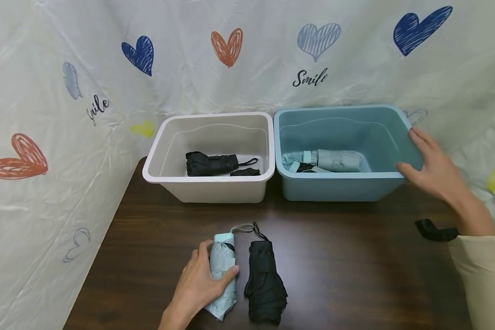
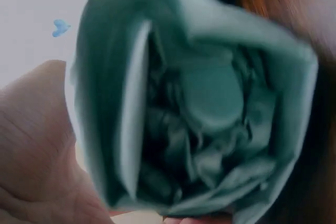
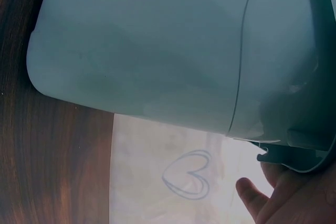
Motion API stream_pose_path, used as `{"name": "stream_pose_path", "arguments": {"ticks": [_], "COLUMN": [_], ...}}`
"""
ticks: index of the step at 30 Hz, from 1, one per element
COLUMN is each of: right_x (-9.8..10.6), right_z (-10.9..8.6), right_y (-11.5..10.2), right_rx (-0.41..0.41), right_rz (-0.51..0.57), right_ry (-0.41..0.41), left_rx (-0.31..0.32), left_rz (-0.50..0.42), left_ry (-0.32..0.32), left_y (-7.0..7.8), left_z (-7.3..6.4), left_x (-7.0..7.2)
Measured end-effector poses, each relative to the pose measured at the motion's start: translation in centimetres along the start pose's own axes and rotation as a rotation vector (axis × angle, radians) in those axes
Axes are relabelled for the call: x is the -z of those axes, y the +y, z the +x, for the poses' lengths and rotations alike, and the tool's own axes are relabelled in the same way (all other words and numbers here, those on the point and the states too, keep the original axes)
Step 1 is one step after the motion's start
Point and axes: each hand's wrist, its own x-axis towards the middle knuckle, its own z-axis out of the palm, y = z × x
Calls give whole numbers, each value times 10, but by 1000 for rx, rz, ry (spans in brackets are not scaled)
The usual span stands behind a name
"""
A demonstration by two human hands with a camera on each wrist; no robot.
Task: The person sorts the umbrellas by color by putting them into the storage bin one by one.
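My left hand (image 1: 206,277) grips a folded light blue umbrella (image 1: 224,256) on the table, fingers along one side and thumb across the other. The left wrist view looks at its end, with loose folds of fabric (image 2: 294,103) around a round tip. Just right of it lies a folded black umbrella (image 1: 266,284), its strap close to the light blue one's cord. My right hand (image 1: 437,165) holds the right rim of a blue bin (image 1: 334,188), thumb over the front corner. In the right wrist view, fingers (image 3: 252,198) show outside beneath the rim.
Beside the blue bin stands a white bin (image 1: 214,190) holding a black umbrella (image 1: 210,164) and another dark item (image 1: 245,172). A light blue umbrella (image 1: 340,160) and other items lie in the blue bin. Behind hangs a heart-printed sheet (image 1: 181,87). A black curved object (image 1: 435,230) is by the right wrist.
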Motion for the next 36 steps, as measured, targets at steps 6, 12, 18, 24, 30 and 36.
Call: {"name": "stream_pose_path", "arguments": {"ticks": [6, 12, 18, 24, 30, 36], "right_x": [3, 3, 4, 4, 0, -2], "right_z": [2, 5, 7, 6, 2, 2], "right_y": [-3, -4, -4, -2, 0, -1], "right_rx": [-3, 2, 1, 4, 38, 17], "right_rz": [-6, -8, -8, -5, 6, 6], "right_ry": [10, 21, 30, 35, 36, 31], "left_rx": [0, 10, 52, 77, 85, 63], "left_rz": [-8, -42, -89, -99, -45, -16], "left_ry": [7, 40, 46, 89, 119, 144], "left_y": [4, 6, 6, 7, 8, 8], "left_z": [-3, -4, -3, -5, -8, -6], "left_x": [-4, -6, -7, -11, -16, -16]}}
